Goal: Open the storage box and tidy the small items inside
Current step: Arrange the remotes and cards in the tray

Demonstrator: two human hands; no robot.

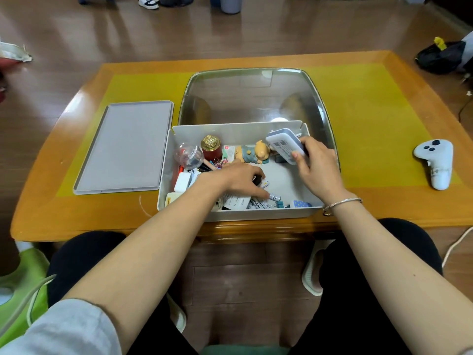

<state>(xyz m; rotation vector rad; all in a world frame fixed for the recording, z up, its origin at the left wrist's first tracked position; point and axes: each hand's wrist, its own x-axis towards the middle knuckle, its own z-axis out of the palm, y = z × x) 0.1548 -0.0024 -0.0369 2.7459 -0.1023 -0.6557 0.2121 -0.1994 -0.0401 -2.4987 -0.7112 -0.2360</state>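
On the near edge of the wooden table (358,221), roughly at its middle, sat the white storage box (166,175), open, its clear domed lid (250,96) swung back and lying toward the table's far edge. Its long axis ran left to right, parallel to that near edge. The box's grey flat tray (125,147) lay just beside its left wall, long axis running front to back.

Inside, clutter crowded the left and near sides: a clear capsule ball (189,155), a dark red jar with a gold lid (211,148), a cartoon figurine (253,151) lying on its side along the back wall, white adapters (183,182) and markers (261,203) by the near wall. The floor of the box toward the right middle showed bare white (the only open room in there).

The right hand (317,165) gripped a white, blue-edged rectangular device (282,146) at the box's back right corner, tilted, its long axis slanting from far left to near right. The left hand (238,181) reached down into the middle of the box, fingers curled over small items; whether it held one I could not tell.

A white game controller (436,162) rested near the table's right edge, well apart from the box.
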